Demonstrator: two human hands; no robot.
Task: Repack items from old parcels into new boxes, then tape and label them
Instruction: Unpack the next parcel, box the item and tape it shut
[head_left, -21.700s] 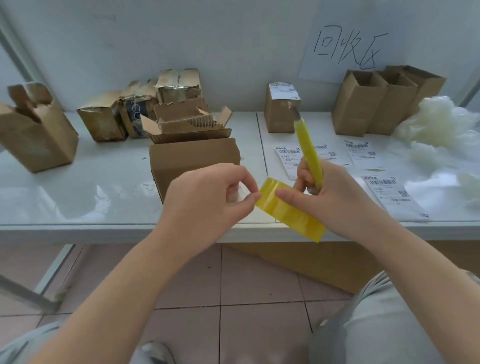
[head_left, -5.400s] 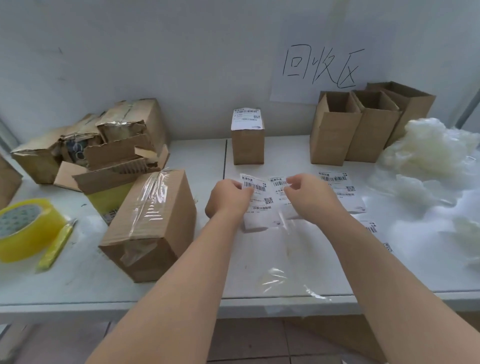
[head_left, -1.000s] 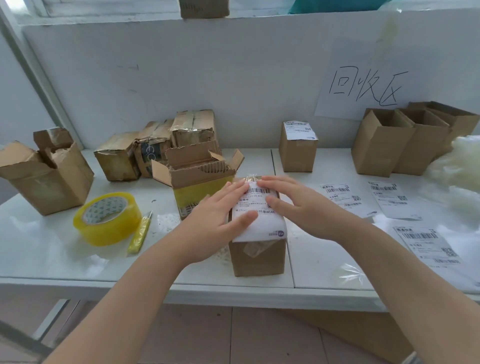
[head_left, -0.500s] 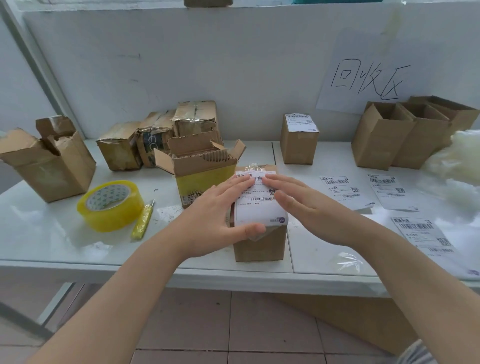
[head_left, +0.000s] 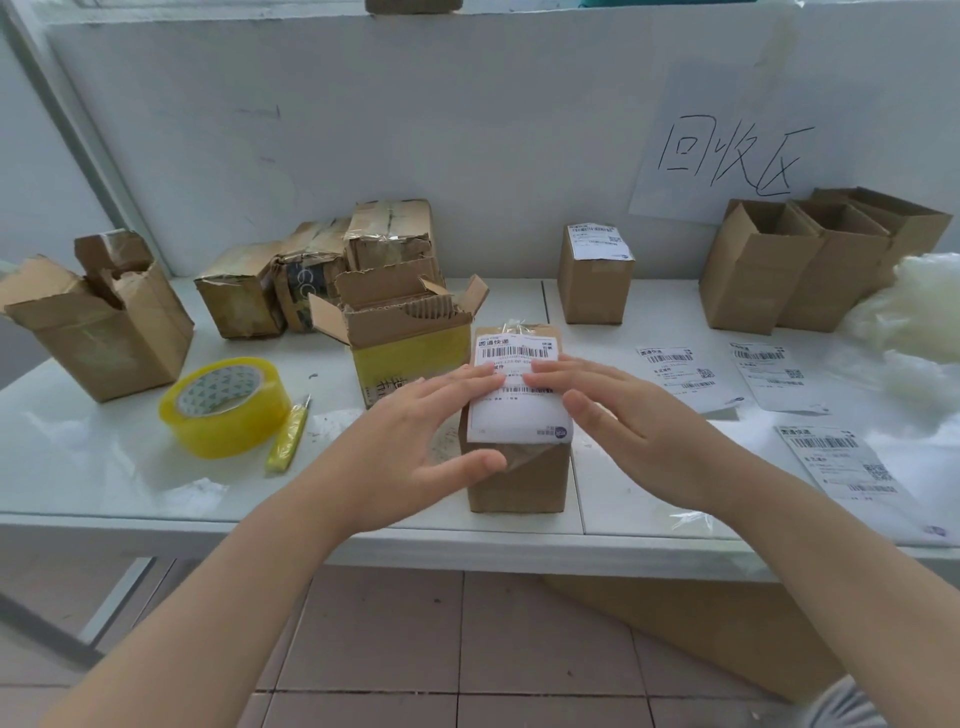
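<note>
1. Sealed box (head_left: 514, 478) at frame centre on the surface (head_left: 104, 467), label (head_left: 519, 410) now spread across its top.
2. Left hand (head_left: 415, 441) and right hand (head_left: 618, 415) flat, fingers extended, grasping nothing, slid back toward near edge.
3. Label apparently smoothed down; labelling of this box nearly finished.

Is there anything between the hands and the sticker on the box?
No. The fingers of the left hand and the right hand lie flat on the label, which sits on top of the taped box.

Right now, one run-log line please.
step: labelling | left hand: flat on label | right hand: flat on label | box: taped
</note>
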